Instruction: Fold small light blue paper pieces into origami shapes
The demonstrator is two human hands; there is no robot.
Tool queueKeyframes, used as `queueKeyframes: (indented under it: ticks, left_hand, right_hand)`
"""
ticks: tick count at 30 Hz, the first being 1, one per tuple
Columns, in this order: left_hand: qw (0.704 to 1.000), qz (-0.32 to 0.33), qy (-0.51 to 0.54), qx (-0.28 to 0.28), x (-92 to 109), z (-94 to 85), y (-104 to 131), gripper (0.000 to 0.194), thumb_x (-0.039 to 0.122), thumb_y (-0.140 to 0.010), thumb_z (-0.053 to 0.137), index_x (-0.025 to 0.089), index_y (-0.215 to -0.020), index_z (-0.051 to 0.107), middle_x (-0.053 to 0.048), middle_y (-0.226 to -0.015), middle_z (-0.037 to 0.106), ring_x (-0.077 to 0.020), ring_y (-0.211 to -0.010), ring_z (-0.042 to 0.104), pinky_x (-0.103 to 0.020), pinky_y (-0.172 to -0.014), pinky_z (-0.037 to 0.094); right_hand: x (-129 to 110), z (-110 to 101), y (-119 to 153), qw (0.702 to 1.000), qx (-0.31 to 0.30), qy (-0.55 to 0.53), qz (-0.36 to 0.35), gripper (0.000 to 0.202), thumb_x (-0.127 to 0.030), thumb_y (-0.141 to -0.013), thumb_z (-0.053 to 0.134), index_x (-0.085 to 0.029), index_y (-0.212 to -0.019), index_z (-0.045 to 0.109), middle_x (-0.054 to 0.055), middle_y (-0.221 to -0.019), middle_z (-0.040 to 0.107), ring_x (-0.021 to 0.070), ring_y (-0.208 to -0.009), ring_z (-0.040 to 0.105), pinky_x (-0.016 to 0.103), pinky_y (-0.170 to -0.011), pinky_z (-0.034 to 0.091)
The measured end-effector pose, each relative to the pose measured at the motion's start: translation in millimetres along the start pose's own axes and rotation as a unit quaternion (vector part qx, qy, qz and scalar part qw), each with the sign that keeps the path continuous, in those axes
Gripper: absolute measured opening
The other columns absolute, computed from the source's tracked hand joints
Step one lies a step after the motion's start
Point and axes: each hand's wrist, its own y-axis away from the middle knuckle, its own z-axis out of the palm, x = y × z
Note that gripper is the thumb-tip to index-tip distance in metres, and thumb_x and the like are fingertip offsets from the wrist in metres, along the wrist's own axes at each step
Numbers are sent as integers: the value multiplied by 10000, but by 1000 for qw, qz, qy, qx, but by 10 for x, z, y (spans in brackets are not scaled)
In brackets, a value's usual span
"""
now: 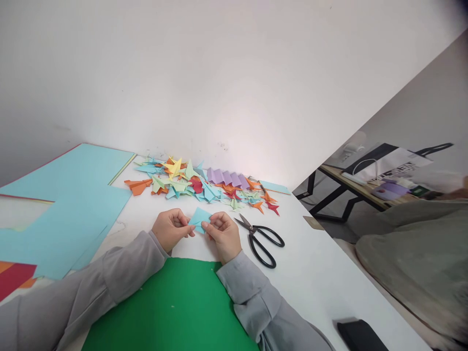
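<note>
Between both hands is a small folded piece of light blue paper (200, 216), held just above the white table. My left hand (173, 228) pinches its left corner between thumb and fingers. On the opposite side, my right hand (224, 234) grips the lower right edge with the thumb on top. A fold line crosses the paper's front. Right of my right hand lie black-handled scissors (260, 238), blades pointing to the upper left. Beneath my forearms is a green sheet (171, 307).
Many folded paper shapes (210, 191) in several colours are heaped along the wall, with a purple pleated strip (227, 178) among them. Large light blue sheets (80, 204) cover the table's left. A black object (360, 335) lies near the front right edge. Another table (338, 176) stands beyond.
</note>
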Motion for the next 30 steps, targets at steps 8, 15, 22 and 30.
queueKeyframes:
  ticks: [8,15,22,30]
  left_hand:
    - [1000,-13,10,-16,-2,-2,-14,384,185,-453,767,150,-510,389,30,-501,579,-124,-435,594,-198,-395,432]
    - [998,-29,8,-50,-9,-53,-37,330,326,-613,666,164,-767,424,30,-501,611,-146,-456,610,-227,-436,460]
    - [998,-29,11,-47,-25,-55,-53,373,356,-590,677,171,-757,398,28,-484,611,-164,-442,612,-237,-424,459]
    - [997,-29,-17,-63,-15,-25,-12,417,237,-517,750,168,-755,415,27,-532,620,-157,-496,622,-238,-463,464]
  right_hand:
    - [-35,9,4,1000,11,-17,24,456,-228,-534,743,-205,-854,419,-123,-497,502,47,-344,429,179,-366,317]
    - [-31,-2,1,1000,-13,-11,26,443,-227,-537,740,-184,-880,464,-117,-491,497,41,-350,414,181,-366,305]
    - [-29,-1,-2,1000,-12,-13,22,420,-240,-548,735,-184,-872,474,-108,-498,508,45,-357,416,185,-367,304]
    - [-26,-3,-1,1000,-12,-6,23,414,-241,-539,740,-188,-861,485,-106,-505,498,47,-354,416,192,-369,310]
